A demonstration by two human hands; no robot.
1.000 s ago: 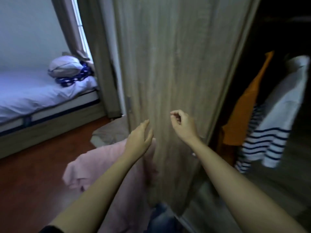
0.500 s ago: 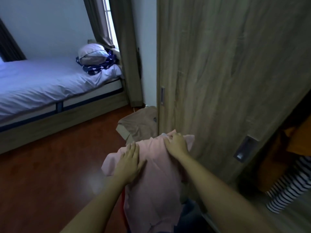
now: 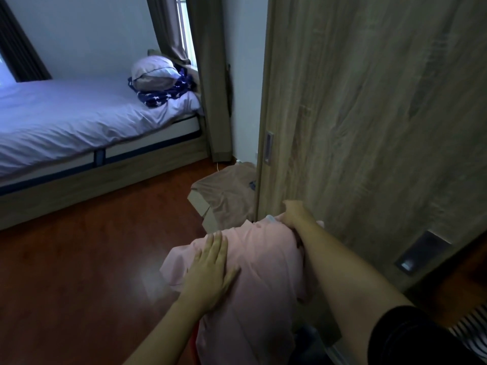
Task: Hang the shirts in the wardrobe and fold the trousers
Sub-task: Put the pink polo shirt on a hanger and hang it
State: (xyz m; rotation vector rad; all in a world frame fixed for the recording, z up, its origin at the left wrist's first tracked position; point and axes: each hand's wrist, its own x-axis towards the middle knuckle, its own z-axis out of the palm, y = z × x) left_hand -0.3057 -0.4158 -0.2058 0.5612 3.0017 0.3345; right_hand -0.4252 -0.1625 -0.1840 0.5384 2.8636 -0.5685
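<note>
The left hand's fingers (image 3: 214,248) lie straight and close together, thumb spread to the side. The left hand (image 3: 210,270) rests palm down on the pink shirt (image 3: 261,280). The right hand (image 3: 295,214) bends over the shirt's top edge at about 1 o'clock from the left hand. Its knuckles are curled around the cloth in a grip, and the fingertips are hidden behind the fabric. A small white piece (image 3: 271,218) shows just beside that hand; what it is cannot be told.

The shirt hangs in a rounded heap at 6 o'clock in the view, against the edge of the wooden wardrobe door (image 3: 369,114), which fills the 1 to 4 o'clock side. A dark sleeve (image 3: 408,338) covers the right upper arm.

At 12 o'clock from the shirt, a brown cloth (image 3: 229,196) is draped over what looks like a cardboard box (image 3: 200,204) on the red-brown floor (image 3: 79,272). A striped garment (image 3: 471,335) peeks in at 4 o'clock. The bed (image 3: 66,122) lies at 9 to 10 o'clock, with a pillow (image 3: 152,71) on a star-patterned blanket (image 3: 163,94) at its far end, below a curtain (image 3: 168,27).
</note>
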